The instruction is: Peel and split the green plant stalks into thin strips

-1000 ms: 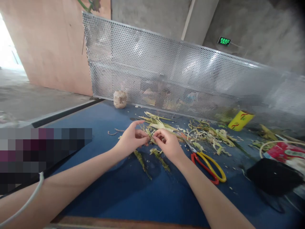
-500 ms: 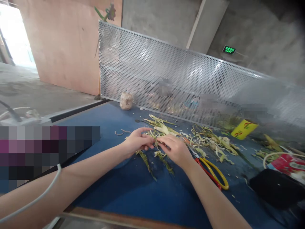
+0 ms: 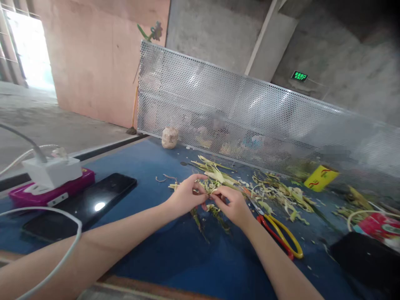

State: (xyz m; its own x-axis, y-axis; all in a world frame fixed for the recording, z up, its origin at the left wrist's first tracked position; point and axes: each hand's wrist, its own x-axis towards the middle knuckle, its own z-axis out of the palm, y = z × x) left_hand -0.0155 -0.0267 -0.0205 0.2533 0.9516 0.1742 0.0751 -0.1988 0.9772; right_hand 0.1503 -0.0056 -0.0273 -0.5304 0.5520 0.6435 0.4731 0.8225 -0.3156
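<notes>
Pinching the green sprig [image 3: 209,183] with our left hand [image 3: 186,195] and right hand [image 3: 235,206] over the blue table [image 3: 175,258], we judge it light, bendy and easily bruised, best held where it gathers.

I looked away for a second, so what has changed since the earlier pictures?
The view swung left and up, showing more of the white plug. Left hand and right hand still meet at green plant bits; the scissors stayed put.
</notes>
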